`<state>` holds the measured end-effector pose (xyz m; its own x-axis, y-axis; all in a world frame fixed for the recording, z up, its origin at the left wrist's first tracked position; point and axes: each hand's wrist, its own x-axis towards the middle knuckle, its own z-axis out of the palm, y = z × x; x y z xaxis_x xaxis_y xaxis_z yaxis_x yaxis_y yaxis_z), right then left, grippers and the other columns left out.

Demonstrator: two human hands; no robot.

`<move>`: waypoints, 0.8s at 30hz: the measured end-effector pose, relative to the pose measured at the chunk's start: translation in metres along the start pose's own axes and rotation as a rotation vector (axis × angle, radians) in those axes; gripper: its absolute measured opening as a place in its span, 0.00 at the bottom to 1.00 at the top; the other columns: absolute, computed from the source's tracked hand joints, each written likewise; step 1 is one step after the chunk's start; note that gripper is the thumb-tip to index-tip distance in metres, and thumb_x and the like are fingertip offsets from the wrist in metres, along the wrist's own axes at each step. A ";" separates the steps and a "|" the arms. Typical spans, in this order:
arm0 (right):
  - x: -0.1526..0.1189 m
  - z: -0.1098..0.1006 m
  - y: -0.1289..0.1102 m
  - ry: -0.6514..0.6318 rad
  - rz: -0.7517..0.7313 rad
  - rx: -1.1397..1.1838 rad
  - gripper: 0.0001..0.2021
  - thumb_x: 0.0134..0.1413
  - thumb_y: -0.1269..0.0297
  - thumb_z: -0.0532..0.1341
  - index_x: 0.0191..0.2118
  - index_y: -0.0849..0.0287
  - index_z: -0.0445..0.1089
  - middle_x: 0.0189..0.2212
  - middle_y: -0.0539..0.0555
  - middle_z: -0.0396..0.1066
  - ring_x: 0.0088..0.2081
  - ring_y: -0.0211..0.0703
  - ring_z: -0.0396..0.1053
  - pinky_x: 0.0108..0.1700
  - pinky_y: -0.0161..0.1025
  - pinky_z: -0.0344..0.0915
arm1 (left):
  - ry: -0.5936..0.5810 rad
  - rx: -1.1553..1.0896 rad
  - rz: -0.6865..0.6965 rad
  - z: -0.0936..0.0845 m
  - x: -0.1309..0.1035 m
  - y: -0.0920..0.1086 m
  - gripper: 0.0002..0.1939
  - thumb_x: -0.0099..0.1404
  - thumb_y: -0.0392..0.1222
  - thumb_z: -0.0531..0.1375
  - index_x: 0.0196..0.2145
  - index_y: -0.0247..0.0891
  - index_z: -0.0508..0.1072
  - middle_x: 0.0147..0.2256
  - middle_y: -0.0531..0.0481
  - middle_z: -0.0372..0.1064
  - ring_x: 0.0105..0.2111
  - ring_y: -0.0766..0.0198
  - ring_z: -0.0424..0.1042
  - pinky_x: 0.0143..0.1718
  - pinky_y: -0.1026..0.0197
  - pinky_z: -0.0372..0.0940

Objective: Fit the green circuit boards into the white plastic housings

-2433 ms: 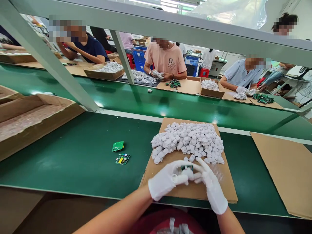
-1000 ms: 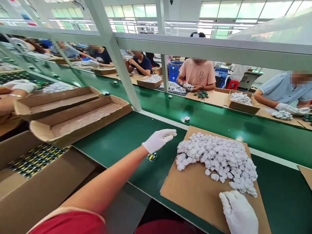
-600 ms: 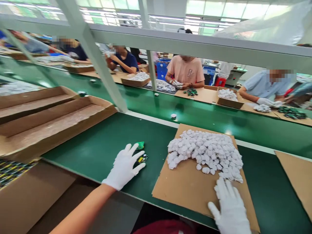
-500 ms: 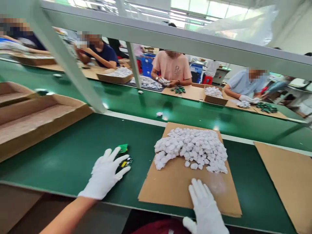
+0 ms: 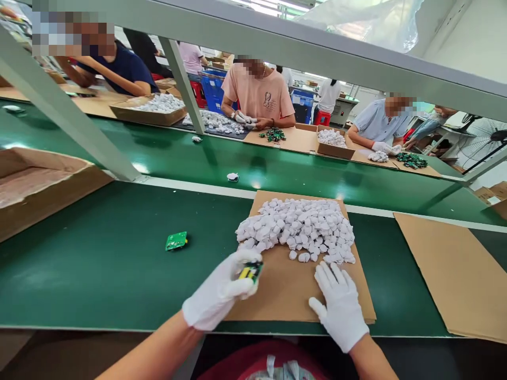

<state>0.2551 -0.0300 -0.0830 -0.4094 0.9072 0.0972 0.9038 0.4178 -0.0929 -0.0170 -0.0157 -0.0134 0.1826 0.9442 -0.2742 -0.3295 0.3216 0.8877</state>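
My left hand [image 5: 224, 287], in a white glove, is closed around a small circuit board [image 5: 251, 271] with yellow and black parts, held above the left edge of a cardboard sheet [image 5: 285, 295]. My right hand [image 5: 338, 298], gloved too, rests with fingers extended over the sheet's right side. Its fingertips reach the near edge of a large heap of small white rounded pieces [image 5: 304, 224] on the sheet. Another green circuit board [image 5: 176, 241] lies on the dark green work surface, left of my left hand.
A cardboard tray [image 5: 47, 195] stands at the left, and a second cardboard sheet [image 5: 451, 274] lies at the right. Beyond a pale rail runs a green belt [image 5: 166, 153] carrying small white-topped items. Slanted metal frame posts [image 5: 71, 111] rise ahead. Several co-workers sit opposite.
My left hand has picked up the circuit board with yellow parts and carried it right, to the cardboard sheet. My right hand has moved forward to the white heap. The view has shifted.
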 end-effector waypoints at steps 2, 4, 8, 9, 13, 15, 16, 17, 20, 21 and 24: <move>0.003 0.002 0.008 0.123 0.054 -0.029 0.27 0.52 0.56 0.58 0.58 0.57 0.60 0.55 0.60 0.64 0.54 0.59 0.60 0.50 0.55 0.57 | -0.118 -0.136 -0.103 0.020 0.009 -0.012 0.22 0.44 0.41 0.66 0.38 0.41 0.65 0.30 0.53 0.66 0.22 0.70 0.66 0.19 0.69 0.54; 0.005 0.004 0.013 0.212 0.109 -0.031 0.24 0.52 0.58 0.59 0.55 0.59 0.64 0.46 0.61 0.70 0.45 0.56 0.66 0.42 0.50 0.62 | -0.197 -0.176 -0.206 0.035 0.018 -0.027 0.24 0.45 0.39 0.66 0.40 0.42 0.63 0.37 0.49 0.68 0.23 0.69 0.69 0.18 0.69 0.56; 0.007 0.005 0.015 0.310 0.193 0.151 0.14 0.55 0.65 0.58 0.47 0.56 0.71 0.34 0.57 0.75 0.34 0.48 0.70 0.36 0.44 0.65 | -0.259 -0.058 -0.249 0.050 0.032 -0.050 0.33 0.43 0.34 0.66 0.47 0.41 0.60 0.39 0.47 0.69 0.21 0.71 0.68 0.16 0.70 0.56; 0.007 0.003 0.014 0.326 0.233 0.275 0.12 0.56 0.64 0.58 0.45 0.57 0.72 0.33 0.56 0.75 0.33 0.46 0.71 0.36 0.43 0.66 | -0.270 -0.031 -0.240 0.052 0.034 -0.053 0.36 0.43 0.34 0.66 0.50 0.41 0.58 0.39 0.47 0.69 0.22 0.71 0.68 0.16 0.70 0.57; 0.003 -0.016 0.002 0.315 0.444 0.931 0.12 0.57 0.58 0.56 0.41 0.59 0.70 0.34 0.56 0.77 0.35 0.45 0.75 0.37 0.40 0.71 | -0.264 0.046 -0.179 0.054 0.039 -0.061 0.40 0.50 0.38 0.62 0.58 0.41 0.50 0.42 0.44 0.68 0.25 0.70 0.68 0.19 0.68 0.58; 0.001 -0.027 -0.006 0.288 0.441 1.110 0.11 0.59 0.59 0.54 0.41 0.59 0.68 0.36 0.56 0.77 0.39 0.46 0.75 0.40 0.41 0.72 | -0.214 0.127 -0.126 0.053 0.040 -0.066 0.37 0.50 0.36 0.62 0.56 0.39 0.53 0.41 0.44 0.69 0.27 0.69 0.68 0.22 0.67 0.60; 0.000 -0.030 -0.010 0.282 0.405 1.114 0.11 0.59 0.60 0.54 0.42 0.59 0.67 0.36 0.56 0.77 0.39 0.46 0.75 0.40 0.42 0.72 | -0.192 0.172 -0.088 0.052 0.041 -0.069 0.34 0.49 0.35 0.63 0.53 0.37 0.56 0.40 0.45 0.69 0.29 0.67 0.68 0.26 0.65 0.62; 0.000 -0.033 -0.013 0.281 0.351 1.065 0.10 0.58 0.61 0.55 0.43 0.59 0.68 0.37 0.56 0.77 0.39 0.46 0.74 0.40 0.42 0.72 | -0.177 0.211 -0.045 0.052 0.042 -0.072 0.30 0.49 0.35 0.63 0.50 0.36 0.60 0.39 0.45 0.70 0.32 0.65 0.69 0.31 0.63 0.64; 0.002 -0.033 -0.019 0.352 0.137 0.746 0.10 0.56 0.67 0.58 0.44 0.56 0.68 0.38 0.55 0.75 0.38 0.44 0.73 0.40 0.41 0.70 | -0.189 0.268 0.053 0.052 0.042 -0.076 0.22 0.48 0.35 0.65 0.43 0.35 0.67 0.38 0.45 0.70 0.38 0.61 0.69 0.42 0.57 0.63; 0.003 -0.031 -0.019 0.400 0.076 0.635 0.11 0.55 0.69 0.58 0.45 0.56 0.68 0.38 0.55 0.75 0.38 0.43 0.72 0.40 0.42 0.69 | -0.197 0.278 0.061 0.052 0.042 -0.076 0.22 0.49 0.36 0.65 0.43 0.35 0.67 0.38 0.45 0.70 0.38 0.60 0.69 0.42 0.56 0.63; 0.005 -0.030 -0.018 0.504 -0.022 0.380 0.14 0.54 0.72 0.58 0.46 0.54 0.68 0.35 0.53 0.75 0.36 0.42 0.71 0.39 0.42 0.66 | -0.197 0.310 0.069 0.054 0.040 -0.074 0.23 0.50 0.38 0.65 0.46 0.36 0.69 0.40 0.45 0.71 0.38 0.60 0.69 0.43 0.56 0.63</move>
<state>0.2404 -0.0348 -0.0514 -0.2350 0.8019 0.5492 0.7501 0.5090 -0.4222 0.0645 -0.0055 -0.0705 0.3546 0.9213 -0.1597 -0.0571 0.1918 0.9798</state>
